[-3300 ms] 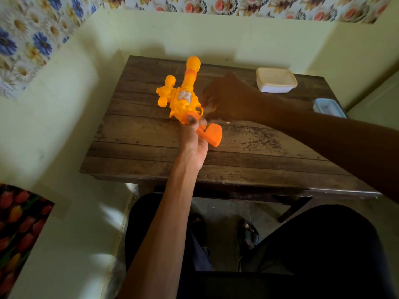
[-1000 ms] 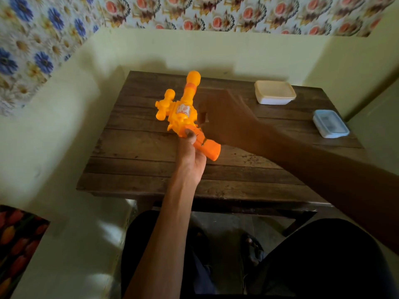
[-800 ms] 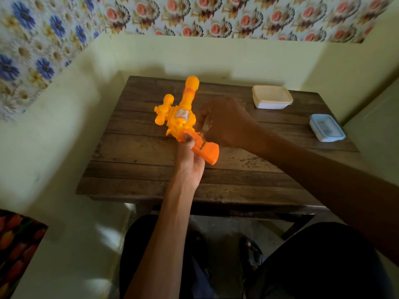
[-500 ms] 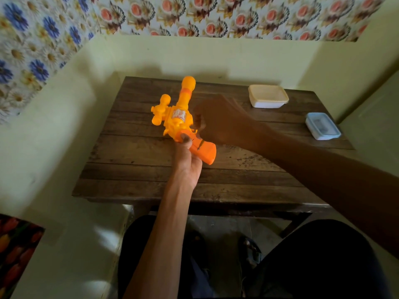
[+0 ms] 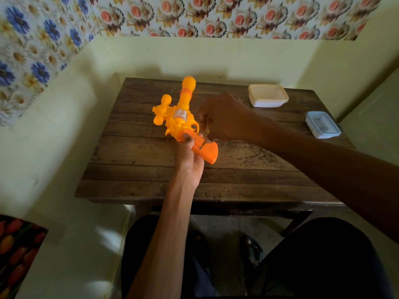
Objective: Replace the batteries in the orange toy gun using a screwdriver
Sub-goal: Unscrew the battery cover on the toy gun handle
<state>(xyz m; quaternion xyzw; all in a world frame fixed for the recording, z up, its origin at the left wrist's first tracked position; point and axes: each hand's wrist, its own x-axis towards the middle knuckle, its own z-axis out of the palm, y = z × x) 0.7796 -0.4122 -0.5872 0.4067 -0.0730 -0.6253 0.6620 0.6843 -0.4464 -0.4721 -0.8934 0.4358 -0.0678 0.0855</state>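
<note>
In the head view, the left hand is reaching up from below and gripping the gun by its darker orange handle. The thumb is pressing on the handle's upper face, and the other fingers are wrapping round underneath, mostly hidden. The gun is being held just above the table, over its middle. The barrel is pointing away toward the back wall and the butt end is sticking out to the right, past the palm. So most of the gun's body is lying ahead of the grasp, with only the short flared butt behind it.

The right hand is coming in from the right, just beside the trigger guard. Its fingers are curling tightly round a screwdriver. Little of that tool is showing: a yellowish glint inside the fist and a thin dark shaft slanting down to the handle, close to the left thumb.

A cream box is sitting at the table's far right corner. A blue box is lying near the right edge, well apart from both hands. The person's dark-clothed knees are showing below the near edge.
</note>
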